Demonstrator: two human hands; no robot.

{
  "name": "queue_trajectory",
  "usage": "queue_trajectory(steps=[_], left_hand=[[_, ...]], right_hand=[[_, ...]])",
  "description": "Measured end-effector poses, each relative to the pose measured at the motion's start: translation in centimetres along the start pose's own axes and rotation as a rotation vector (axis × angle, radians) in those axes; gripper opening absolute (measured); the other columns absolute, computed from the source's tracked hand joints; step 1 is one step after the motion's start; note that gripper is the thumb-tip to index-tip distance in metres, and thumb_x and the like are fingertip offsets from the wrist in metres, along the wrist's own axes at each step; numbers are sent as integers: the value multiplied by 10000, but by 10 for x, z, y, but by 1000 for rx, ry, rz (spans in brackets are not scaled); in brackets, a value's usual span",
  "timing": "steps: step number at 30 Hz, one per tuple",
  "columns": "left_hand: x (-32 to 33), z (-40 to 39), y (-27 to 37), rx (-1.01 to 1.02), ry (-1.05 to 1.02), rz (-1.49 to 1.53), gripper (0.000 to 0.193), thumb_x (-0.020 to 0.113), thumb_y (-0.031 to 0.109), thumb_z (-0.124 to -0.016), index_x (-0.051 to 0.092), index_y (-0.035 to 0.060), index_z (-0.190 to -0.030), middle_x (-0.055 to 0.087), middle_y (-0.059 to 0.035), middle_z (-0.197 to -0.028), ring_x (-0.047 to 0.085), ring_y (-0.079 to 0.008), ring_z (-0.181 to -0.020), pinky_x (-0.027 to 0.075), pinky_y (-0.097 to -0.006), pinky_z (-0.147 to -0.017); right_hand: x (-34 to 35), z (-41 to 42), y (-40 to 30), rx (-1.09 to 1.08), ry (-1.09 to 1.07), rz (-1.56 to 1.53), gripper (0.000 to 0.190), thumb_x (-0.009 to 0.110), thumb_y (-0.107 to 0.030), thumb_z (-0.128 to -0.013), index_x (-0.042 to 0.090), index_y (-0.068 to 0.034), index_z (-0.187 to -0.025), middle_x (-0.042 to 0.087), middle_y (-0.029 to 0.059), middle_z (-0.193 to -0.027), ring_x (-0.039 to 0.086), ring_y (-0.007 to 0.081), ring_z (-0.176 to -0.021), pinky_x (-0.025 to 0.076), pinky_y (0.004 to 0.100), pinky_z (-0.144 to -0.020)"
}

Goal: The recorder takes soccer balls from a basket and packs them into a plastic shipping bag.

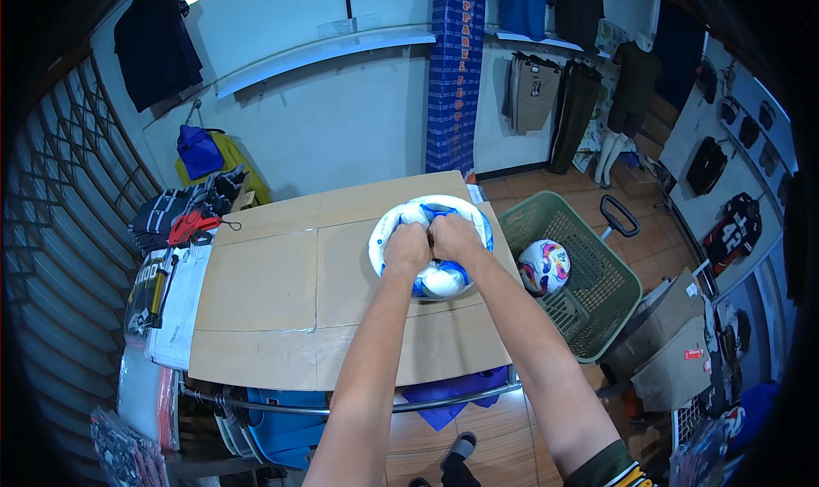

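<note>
A deflated white and blue ball [441, 281], its upper side sunk in like a bowl, rests on a flattened cardboard sheet [262, 282]. My left hand [408, 247] and my right hand [455, 237] press side by side into its hollow, both curled into fists with knuckles close together. Whether the fingers pinch any of the ball's skin is hidden beneath the hands. The raised rim of the ball curves around both hands.
Right of the cardboard, a green plastic basket [592, 295] holds a round patterned ball [544, 267]. Folded clothes [173, 212], a red tool [192, 227] and plastic-wrapped packages line the left side. A metal rail [441, 405] with hanging garments runs along the near edge.
</note>
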State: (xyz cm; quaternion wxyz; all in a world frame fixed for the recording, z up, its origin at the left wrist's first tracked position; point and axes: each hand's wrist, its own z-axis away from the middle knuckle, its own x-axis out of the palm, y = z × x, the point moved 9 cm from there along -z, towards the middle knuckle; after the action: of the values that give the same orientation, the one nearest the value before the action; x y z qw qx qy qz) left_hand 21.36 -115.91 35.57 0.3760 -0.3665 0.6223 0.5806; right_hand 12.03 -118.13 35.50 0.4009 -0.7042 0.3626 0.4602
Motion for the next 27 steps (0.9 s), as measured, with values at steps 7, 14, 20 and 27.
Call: queue_trajectory(steps=[7,14,20,27], left_hand=[[0,0,0,15,4,-8,183,645,100,-803,744,-14,-905,693,-276,-1007,681,-399,-989,524,-474,-915],[1,0,-1,13,3,-9,179,650,99,-801,742,-15,-904,692,-277,-1010,679,-400,-991,519,-477,-921],[2,0,-2,-2,3,-4,174,666,91,-790,742,-13,-907,694,-268,-1009,681,-391,-991,526,-469,-914],[2,-1,-4,30,52,14,185,650,133,-790,735,-23,-842,681,-297,-944,676,-416,-953,531,-487,-877]], right_hand=[[0,1,-2,39,-67,14,100,687,-90,-680,741,-50,-753,711,217,-866,703,358,-856,554,462,-795],[-1,1,-3,47,-74,12,103,690,-98,-681,744,-52,-756,712,217,-866,704,356,-860,554,460,-798],[-2,2,-2,49,-61,20,101,691,-105,-682,744,-55,-751,710,218,-863,703,357,-852,554,461,-790],[-2,2,-4,36,-52,24,95,694,-108,-683,744,-54,-744,711,216,-855,704,357,-847,557,458,-786]])
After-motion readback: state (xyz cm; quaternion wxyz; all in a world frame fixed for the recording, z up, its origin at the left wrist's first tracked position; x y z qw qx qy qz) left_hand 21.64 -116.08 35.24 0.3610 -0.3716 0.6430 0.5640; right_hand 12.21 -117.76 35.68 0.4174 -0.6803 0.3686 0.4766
